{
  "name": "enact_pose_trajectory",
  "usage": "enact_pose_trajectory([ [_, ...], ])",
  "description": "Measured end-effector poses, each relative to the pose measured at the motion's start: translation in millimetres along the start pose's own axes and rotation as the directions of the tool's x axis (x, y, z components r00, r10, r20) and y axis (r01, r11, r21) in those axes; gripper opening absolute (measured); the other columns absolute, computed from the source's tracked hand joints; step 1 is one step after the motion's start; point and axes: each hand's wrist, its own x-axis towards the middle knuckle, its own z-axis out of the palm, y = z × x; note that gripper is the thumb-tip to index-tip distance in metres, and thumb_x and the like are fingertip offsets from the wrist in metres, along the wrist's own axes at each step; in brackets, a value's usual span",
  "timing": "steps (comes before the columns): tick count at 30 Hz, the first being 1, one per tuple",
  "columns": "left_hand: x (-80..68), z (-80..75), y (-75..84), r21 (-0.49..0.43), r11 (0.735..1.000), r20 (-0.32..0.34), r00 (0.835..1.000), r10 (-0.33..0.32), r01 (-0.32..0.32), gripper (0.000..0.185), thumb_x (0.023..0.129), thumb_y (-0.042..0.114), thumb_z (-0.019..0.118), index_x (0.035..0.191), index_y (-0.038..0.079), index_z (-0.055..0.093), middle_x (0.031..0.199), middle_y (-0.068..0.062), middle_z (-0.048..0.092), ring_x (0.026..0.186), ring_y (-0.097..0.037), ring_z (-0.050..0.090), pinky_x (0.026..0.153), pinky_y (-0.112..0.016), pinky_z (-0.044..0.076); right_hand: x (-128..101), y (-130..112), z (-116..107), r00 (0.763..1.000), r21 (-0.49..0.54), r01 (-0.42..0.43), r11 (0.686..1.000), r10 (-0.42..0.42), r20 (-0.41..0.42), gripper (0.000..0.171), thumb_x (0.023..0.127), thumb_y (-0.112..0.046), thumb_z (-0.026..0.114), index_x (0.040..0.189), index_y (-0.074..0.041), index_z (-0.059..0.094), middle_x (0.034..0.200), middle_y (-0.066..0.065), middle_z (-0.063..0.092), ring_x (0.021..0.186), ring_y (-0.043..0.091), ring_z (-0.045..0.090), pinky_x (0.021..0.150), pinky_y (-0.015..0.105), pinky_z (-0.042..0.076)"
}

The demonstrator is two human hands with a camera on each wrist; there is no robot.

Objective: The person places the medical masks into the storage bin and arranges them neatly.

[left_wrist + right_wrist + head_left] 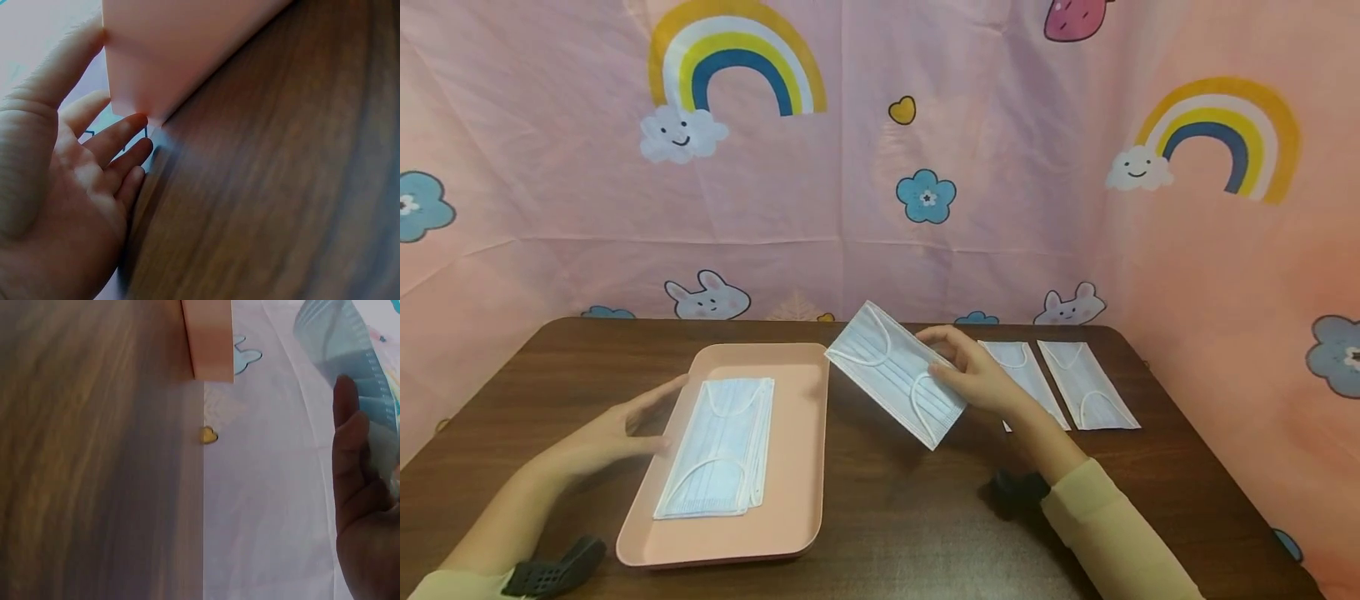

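My right hand (973, 371) pinches a pale blue face mask (895, 375) by its right edge, holding it tilted above the table between the tray and two other masks. In the right wrist view, the held mask (350, 356) stands off the tabletop. On the left lies a pink tray (797, 450) with a small overlapping stack of face masks (718, 442) in it. My left hand (598, 437) is at the tray's left side, fingers loosely spread. From the left wrist, the fingers (122, 134) look relaxed against or close to the tray's wall (162, 56).
Two more face masks lie side by side on the right of the dark wooden table (910, 517), one partly behind my right hand, the other the rightmost mask (1090, 387). A pink patterned cloth (1000, 167) hangs behind the table and along its sides.
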Motion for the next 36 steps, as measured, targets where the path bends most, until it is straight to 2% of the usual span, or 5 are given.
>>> enact_pose_trajectory([
  [3, -0.8, -0.5, -0.8, -0.008, 1.000, 0.004, 1.000, 0.012, -0.012, 0.081, 0.086, 0.006, 0.066, 0.154, 0.020, 0.022, 0.154, -0.021, 0.021, 0.126, 0.012, 0.025, 0.090, -0.015, 0.034, -0.8, -3.5, 4.9, 0.999, 0.021, 0.024, 0.999, -0.024, 0.023, 0.056, 0.095, 0.008, 0.046, 0.146, -0.008, 0.030, 0.126, 0.024, 0.049, 0.085, 0.029, 0.063, 0.062, 0.039, 0.056],
  [6, -0.7, -0.3, 2.1, -0.002, 1.000, 0.000, 1.000, 0.013, -0.013, 0.081, 0.086, 0.007, 0.067, 0.154, 0.019, 0.023, 0.154, -0.021, 0.022, 0.132, 0.000, 0.026, 0.099, -0.032, 0.036, -1.7, -7.6, 9.0, 0.998, -0.012, 0.054, 0.998, -0.053, 0.016, 0.060, 0.094, 0.011, 0.044, 0.148, -0.009, 0.029, 0.140, 0.020, 0.040, 0.109, 0.027, 0.054, 0.079, 0.032, 0.052],
  [12, -1.7, 0.9, 2.8, 0.004, 1.000, -0.008, 1.000, -0.013, 0.013, 0.082, 0.085, 0.009, 0.068, 0.153, 0.020, 0.024, 0.154, -0.020, 0.022, 0.139, -0.022, 0.021, 0.095, -0.071, 0.022, -3.4, -14.3, 17.6, 0.999, 0.015, 0.036, 0.999, -0.035, -0.010, 0.060, 0.091, 0.014, 0.045, 0.147, -0.006, 0.035, 0.143, 0.015, 0.036, 0.100, 0.028, 0.055, 0.069, 0.036, 0.055],
  [25, 1.1, 0.3, 2.4, -0.022, 1.000, -0.002, 1.000, -0.012, 0.012, 0.083, 0.084, 0.008, 0.068, 0.153, 0.019, 0.023, 0.154, -0.023, 0.019, 0.136, -0.051, 0.012, 0.094, -0.075, 0.017, 3.6, -32.5, 47.3, 0.997, 0.183, 0.056, 0.982, -0.046, -0.057, 0.070, 0.085, 0.018, 0.058, 0.147, 0.001, 0.030, 0.124, 0.027, 0.047, 0.091, 0.026, 0.064, 0.066, 0.046, 0.056],
  [36, 0.3, -0.2, 2.0, -0.054, 0.998, 0.008, 1.000, -0.021, 0.022, 0.083, 0.085, 0.007, 0.067, 0.154, 0.020, 0.023, 0.155, -0.022, 0.016, 0.137, -0.048, 0.009, 0.094, -0.076, 0.014, 17.5, -38.8, 83.9, 0.995, 0.248, 0.081, 0.965, -0.063, -0.078, 0.076, 0.079, 0.021, 0.063, 0.146, 0.005, 0.031, 0.131, 0.028, 0.048, 0.096, 0.023, 0.062, 0.072, 0.040, 0.056],
])
